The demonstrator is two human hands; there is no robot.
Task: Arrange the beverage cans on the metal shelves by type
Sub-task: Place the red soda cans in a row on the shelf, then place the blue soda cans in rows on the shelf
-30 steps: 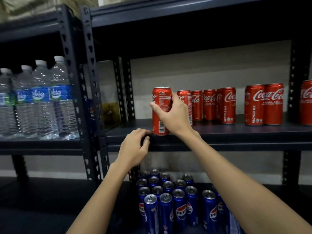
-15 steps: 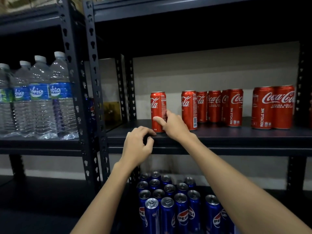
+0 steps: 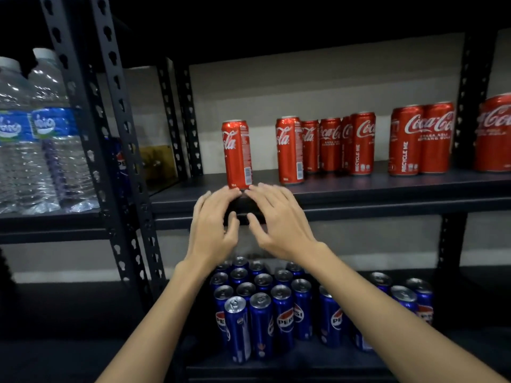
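Both my hands have come off the lone red can [image 3: 237,154] since a moment ago, when my right hand was still touching its side and my left sat curled at the shelf edge. Now my left hand [image 3: 214,225] and right hand [image 3: 278,222] hover side by side over the front lip of the middle shelf [image 3: 387,189], fingers spread and relaxed, grasping nothing; the fingertips reach close to the can's base, though I cannot quite tell whether they touch it. That can stands upright on the shelf, apart from the row of red cans [image 3: 340,145] at its 3 o'clock. At 6 o'clock, on the lower shelf, the blue cans [image 3: 265,308] stand clustered. Over at 9 o'clock, on the neighbouring rack, water bottles [image 3: 41,134] stand together.
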